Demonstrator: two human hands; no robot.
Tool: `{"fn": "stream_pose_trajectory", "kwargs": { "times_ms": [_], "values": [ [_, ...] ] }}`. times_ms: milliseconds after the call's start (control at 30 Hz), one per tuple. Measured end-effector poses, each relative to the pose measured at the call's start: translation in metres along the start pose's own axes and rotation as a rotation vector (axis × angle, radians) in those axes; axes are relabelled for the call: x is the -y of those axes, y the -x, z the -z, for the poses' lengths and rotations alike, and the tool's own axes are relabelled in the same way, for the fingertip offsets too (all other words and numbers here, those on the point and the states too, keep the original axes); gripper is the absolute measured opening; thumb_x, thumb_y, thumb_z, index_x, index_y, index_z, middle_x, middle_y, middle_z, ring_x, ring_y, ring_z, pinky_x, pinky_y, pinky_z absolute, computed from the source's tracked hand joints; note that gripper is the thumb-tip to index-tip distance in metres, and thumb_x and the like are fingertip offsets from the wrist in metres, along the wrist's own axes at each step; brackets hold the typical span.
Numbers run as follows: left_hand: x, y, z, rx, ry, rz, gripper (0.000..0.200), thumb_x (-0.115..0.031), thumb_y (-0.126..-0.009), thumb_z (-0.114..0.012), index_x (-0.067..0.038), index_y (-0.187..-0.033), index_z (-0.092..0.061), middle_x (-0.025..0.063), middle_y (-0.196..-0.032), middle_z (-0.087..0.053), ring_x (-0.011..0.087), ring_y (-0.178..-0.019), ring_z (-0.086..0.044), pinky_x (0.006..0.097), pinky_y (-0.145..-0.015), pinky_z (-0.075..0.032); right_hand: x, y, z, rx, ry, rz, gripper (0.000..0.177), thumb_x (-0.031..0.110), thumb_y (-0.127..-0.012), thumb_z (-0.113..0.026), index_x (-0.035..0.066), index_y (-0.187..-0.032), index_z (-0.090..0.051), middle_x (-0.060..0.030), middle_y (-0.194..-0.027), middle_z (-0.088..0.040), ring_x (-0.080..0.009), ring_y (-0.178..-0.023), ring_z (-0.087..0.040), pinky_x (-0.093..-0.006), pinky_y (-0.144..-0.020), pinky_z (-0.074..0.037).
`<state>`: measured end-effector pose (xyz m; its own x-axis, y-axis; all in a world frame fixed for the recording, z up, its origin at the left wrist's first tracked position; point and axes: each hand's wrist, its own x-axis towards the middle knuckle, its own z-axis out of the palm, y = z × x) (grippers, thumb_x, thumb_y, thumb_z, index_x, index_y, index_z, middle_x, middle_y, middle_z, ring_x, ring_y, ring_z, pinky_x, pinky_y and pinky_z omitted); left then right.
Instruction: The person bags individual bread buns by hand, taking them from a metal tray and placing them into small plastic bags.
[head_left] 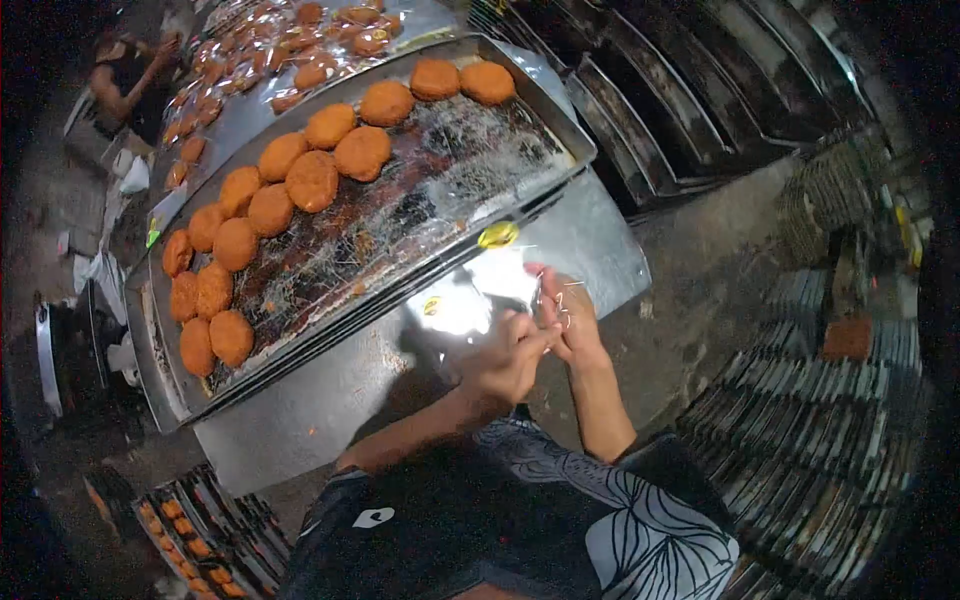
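Note:
My left hand [500, 365] is closed over the metal table, its fingertips pinched together and touching my right hand [572, 315]. What the left fingers hold is too small to tell. My right hand is turned partly palm up, with thin shiny strands across it, and its fingers are closed at the edge of a clear plastic wrapper [510, 278]. A yellow label [498, 235] shows on the plastic. Another bright wrapper with a small yellow mark [432, 306] lies on the table just left of it. Glare hides part of the plastic.
A large metal tray [583, 150] with several browned round patties [312, 181] stands beyond my hands on the metal table [290, 440]. Wrapped pieces [310, 75] lie behind it. Stacked trays [800, 420] stand at right. Another person [125, 85] is at upper left.

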<state>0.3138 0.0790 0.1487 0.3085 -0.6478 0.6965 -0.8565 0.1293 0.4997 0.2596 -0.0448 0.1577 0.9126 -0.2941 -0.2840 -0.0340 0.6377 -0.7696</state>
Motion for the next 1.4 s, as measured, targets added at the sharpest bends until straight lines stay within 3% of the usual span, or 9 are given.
{"fn": "stream_pose_trajectory", "kwargs": {
  "times_ms": [133, 200, 333, 400, 467, 733, 900, 933, 1400],
  "values": [
    [0.04, -0.02, 0.042, -0.342, 0.596, 0.622, 0.023, -0.009, -0.078, -0.051, -0.004, -0.101, -0.047, 0.0097, -0.089, -0.051, 0.0208, -0.079, -0.052, 0.0332, -0.072, -0.041, 0.008, -0.031, -0.083, 0.345, -0.675, 0.195, 0.064, 0.045, -0.081, -0.044, 0.004, -0.127, -0.027, -0.0119, -0.133, -0.027, -0.0223, -0.114, -0.038, -0.0393, -0.088, -0.04],
    [0.07, -0.019, 0.077, -0.261, 0.679, 0.638, 0.017, -0.015, -0.081, -0.05, -0.005, -0.095, -0.05, 0.0096, -0.089, -0.052, 0.0217, -0.077, -0.054, 0.0351, -0.081, -0.041, -0.03, -0.056, -0.083, 0.685, -1.042, -0.468, 0.052, 0.029, -0.083, -0.048, 0.006, -0.126, -0.029, -0.0128, -0.121, -0.043, -0.0279, -0.11, -0.043, -0.041, -0.093, -0.036],
    [0.093, 0.003, 0.141, -0.121, -0.192, 0.83, 0.012, -0.017, -0.083, -0.05, -0.006, -0.088, -0.051, 0.005, -0.087, -0.051, 0.0192, -0.082, -0.052, 0.0389, -0.084, -0.041, 0.028, -0.183, -0.07, 0.409, 1.284, 0.611, 0.026, 0.02, -0.078, -0.053, -0.003, -0.086, -0.061, -0.0171, -0.1, -0.057, -0.0245, -0.096, -0.054, -0.0367, -0.085, -0.04],
    [0.103, 0.015, 0.16, -1.174, 0.959, 0.919, 0.031, -0.019, -0.086, -0.046, -0.006, -0.113, -0.041, 0.0065, -0.091, -0.05, 0.02, -0.093, -0.049, 0.0416, -0.085, -0.041, 0.082, -0.283, -0.059, -0.163, 1.795, 0.201, 0.035, 0.026, -0.075, -0.054, -0.003, -0.093, -0.057, -0.0214, -0.09, -0.058, -0.0307, -0.08, -0.058, -0.0393, -0.069, -0.045],
    [0.092, 0.023, 0.178, -1.295, 0.941, 0.87, 0.043, -0.018, -0.085, -0.045, -0.008, -0.124, -0.031, 0.0094, -0.1, -0.047, 0.0223, -0.1, -0.046, 0.0443, -0.087, -0.039, 0.092, -0.358, -0.017, -0.77, 1.828, 0.426, 0.046, 0.034, -0.075, -0.053, 0.002, -0.107, -0.051, -0.0179, -0.098, -0.053, -0.0365, -0.097, -0.047, -0.0457, -0.081, -0.04],
    [0.088, 0.064, 0.221, -1.526, 1.105, 0.575, 0.052, -0.019, -0.077, -0.044, -0.008, -0.125, -0.028, 0.0162, -0.111, -0.046, 0.0327, -0.108, -0.042, 0.0549, -0.094, -0.029, 0.001, -0.242, -0.042, -0.327, 2.33, 0.555, 0.073, 0.049, -0.067, -0.061, 0.007, -0.122, -0.038, -0.0297, -0.108, -0.043, -0.0389, -0.091, -0.049, -0.0446, -0.077, -0.04],
    [0.095, 0.063, 0.233, -1.682, 1.186, 0.567, 0.052, -0.024, -0.075, -0.045, -0.011, -0.122, -0.03, 0.0153, -0.112, -0.04, 0.0331, -0.107, -0.041, 0.0576, -0.091, -0.031, 0.021, -0.176, -0.097, -0.085, 1.412, 0.113, 0.05, 0.02, -0.065, -0.066, -0.001, -0.107, -0.05, -0.02, -0.101, -0.052, -0.0285, -0.081, -0.057, -0.0317, -0.07, -0.045],
    [0.092, 0.06, 0.232, -1.671, 1.195, 0.564, 0.052, -0.024, -0.075, -0.045, -0.011, -0.122, -0.03, 0.0153, -0.112, -0.04, 0.0331, -0.107, -0.041, 0.0576, -0.091, -0.031, -0.018, -0.143, -0.111, -0.098, 1.016, 0.688, 0.039, 0.008, -0.062, -0.064, 0.001, -0.1, -0.056, -0.0183, -0.103, -0.051, -0.0309, -0.085, -0.054, -0.0349, -0.075, -0.044],
    [0.042, 0.034, 0.179, -1.079, 0.928, 0.529, 0.066, -0.001, -0.078, -0.048, -0.015, -0.133, -0.013, 0.0178, -0.124, -0.036, 0.0317, -0.108, -0.044, 0.044, -0.09, -0.038, -0.052, -0.035, -0.177, 0.226, 1.165, 1.132, 0.051, 0.0, -0.054, -0.063, 0.01, -0.103, -0.058, -0.0149, -0.098, -0.051, -0.03, -0.089, -0.051, -0.0341, -0.079, -0.042]
  ]
}}
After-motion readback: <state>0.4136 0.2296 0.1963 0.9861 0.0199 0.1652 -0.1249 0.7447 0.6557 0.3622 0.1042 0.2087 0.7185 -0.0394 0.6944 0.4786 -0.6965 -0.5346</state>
